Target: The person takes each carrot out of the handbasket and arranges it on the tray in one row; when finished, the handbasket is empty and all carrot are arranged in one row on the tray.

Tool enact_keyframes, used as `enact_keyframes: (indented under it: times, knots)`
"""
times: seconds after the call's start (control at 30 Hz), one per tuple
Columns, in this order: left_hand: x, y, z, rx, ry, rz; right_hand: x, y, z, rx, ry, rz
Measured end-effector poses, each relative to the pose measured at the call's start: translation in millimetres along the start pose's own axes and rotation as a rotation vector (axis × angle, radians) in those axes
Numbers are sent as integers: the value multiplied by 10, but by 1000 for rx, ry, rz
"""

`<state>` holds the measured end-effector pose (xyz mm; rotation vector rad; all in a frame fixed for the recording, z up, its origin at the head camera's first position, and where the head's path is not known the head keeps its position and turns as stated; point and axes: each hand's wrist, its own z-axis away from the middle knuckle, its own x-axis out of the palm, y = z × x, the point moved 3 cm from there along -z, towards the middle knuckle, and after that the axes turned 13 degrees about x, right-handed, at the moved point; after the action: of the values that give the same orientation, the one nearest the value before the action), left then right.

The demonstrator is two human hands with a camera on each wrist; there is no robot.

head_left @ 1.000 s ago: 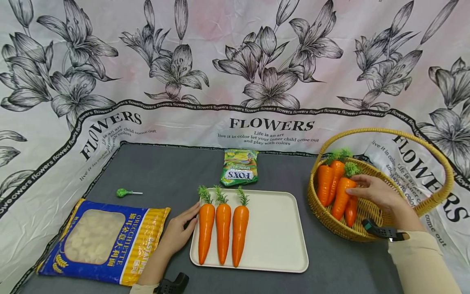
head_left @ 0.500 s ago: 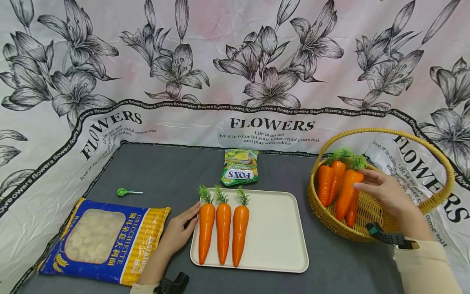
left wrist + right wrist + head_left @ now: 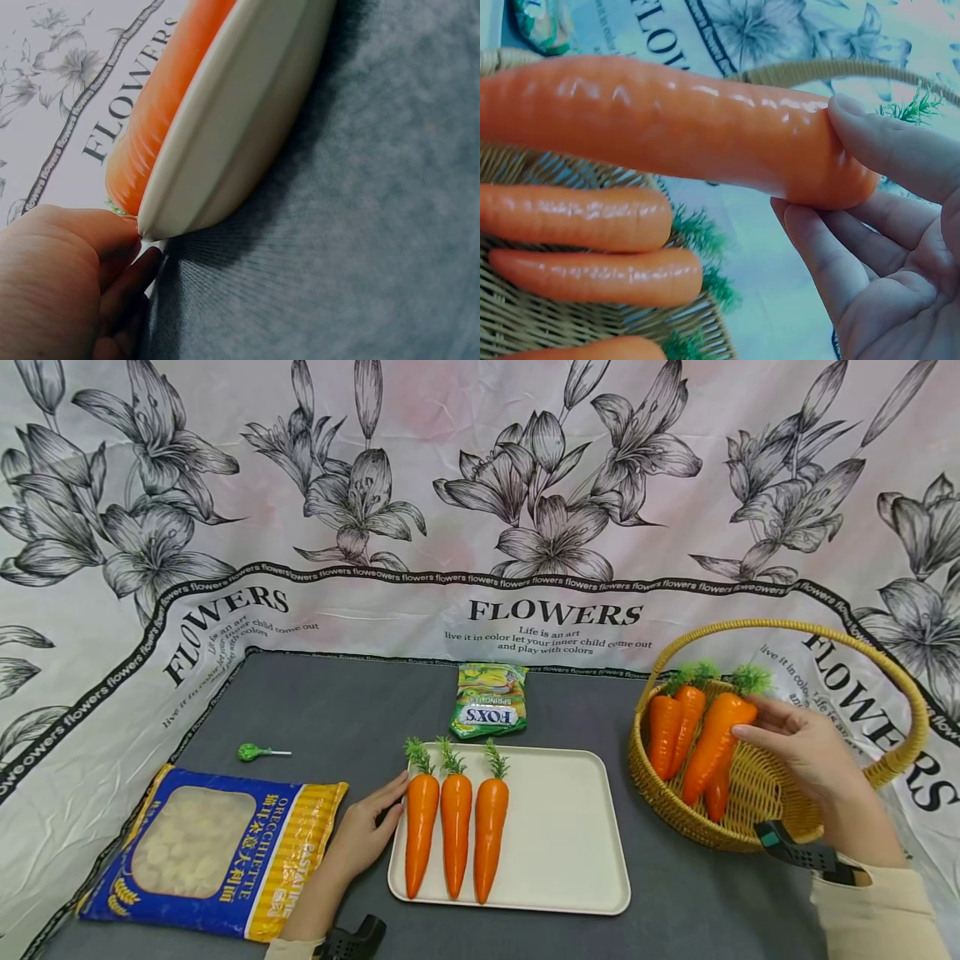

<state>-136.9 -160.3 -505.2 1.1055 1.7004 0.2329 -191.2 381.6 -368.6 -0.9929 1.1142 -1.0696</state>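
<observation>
Head cam: R hand (image 3: 813, 756) pinches the top end of the held carrot (image 3: 716, 739), which is at/over the wicker basket (image 3: 693, 827), approx. 3–4 o'clock in view; tip points abt. 7, greens abt. 1. Three tray carrots (image 3: 457, 827) lie side by side on the cream tray (image 3: 570, 827), toward its 9 o'clock side, tips to 6. L hand (image 3: 367, 827) touches the rim near 10 o'clock. Est. progress: 3 on tray, 1 in grip, 3 basket carrots (image 3: 664, 735) left, so abt. halfway if all are to go.

L wrist cam: fingertips meet the tray's corner, approx. 7 o'clock; can't tell if pinching or just resting.

R wrist cam: thumb & fingers clamped round the carrot's thick end, approx. 3 o'clock; tip cut off at 9, so can't tell if it's clear of the basket.
</observation>
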Motion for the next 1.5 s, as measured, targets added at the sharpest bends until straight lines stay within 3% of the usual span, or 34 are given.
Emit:
enact_keyframes:
  times: [0.13, 0.57, 0.73, 0.97, 1.17, 1.3, 1.5]
  knots:
    - [-1, -2, -1, -7, 0, -6, 51, -62, 44, -10, 22, 48]
    - [-14, 3, -4, -8, 5, 7, 243, -288, 139, -86, 74, -24]
    - [-12, 9, -4, -3, 2, 4, 358, -290, 145, -177, -16, -90]
    - [-18, 14, -8, 4, 11, 4, 640, -172, 165, -306, -150, -275]
    - [-31, 2, 1, 10, 21, -14, 972, -63, 194, -277, -140, -239]
    - [-30, 3, 1, 23, 27, -10, 1184, -26, 207, -278, -185, -204]
    - [-13, -11, -11, 24, 3, 3, 1371, 18, 210, -252, -194, -135]
